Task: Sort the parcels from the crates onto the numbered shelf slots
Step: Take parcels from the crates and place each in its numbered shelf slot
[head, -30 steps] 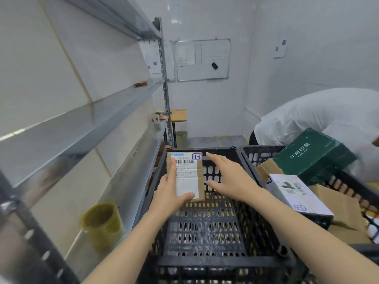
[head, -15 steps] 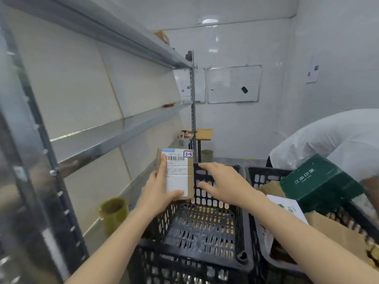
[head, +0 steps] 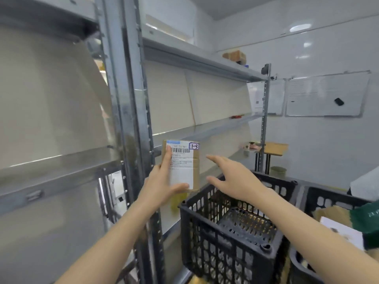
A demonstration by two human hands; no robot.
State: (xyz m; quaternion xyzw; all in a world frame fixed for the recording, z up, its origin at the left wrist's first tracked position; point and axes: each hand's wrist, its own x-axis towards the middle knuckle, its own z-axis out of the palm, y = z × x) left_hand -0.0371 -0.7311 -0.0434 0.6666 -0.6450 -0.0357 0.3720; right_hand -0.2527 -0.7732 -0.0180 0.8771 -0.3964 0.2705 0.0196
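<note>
The metal shelf rack [head: 131,119] fills the left and centre of the view, with one upright post close to the camera and grey shelf boards [head: 205,130] running away toward the far wall; no slot numbers can be read on the boards from here. A black plastic crate [head: 225,253] stands low at centre right, and a second crate [head: 328,199] just beside it holds a green box [head: 367,220] and other cardboard. The left hand [head: 160,185] holds the parcel [head: 195,167] upright in front of the post, above and to the left of the black crate and clear of it. The index finger lies straight up the left edge of the front face, and the thumb hooks across the bottom edge. The right hand [head: 233,177] is spread, fingers apart and holding nothing, near the parcel's right side but apart from it. The parcel is a small brown cardboard box, likely light and stiff enough for one-hand carry. Its white label [head: 182,177] is probably smoother than the bare board, so grip should fall on the cardboard edges. Recommended hold: thumb on one long side, fingers on the opposite side, with the base supported until it rests on a board. Keep fingers off the handwritten mark [head: 193,146] in the top right corner, which appears to read 1-3 and probably names the slot. Excess squeeze may dent the corners.
</note>
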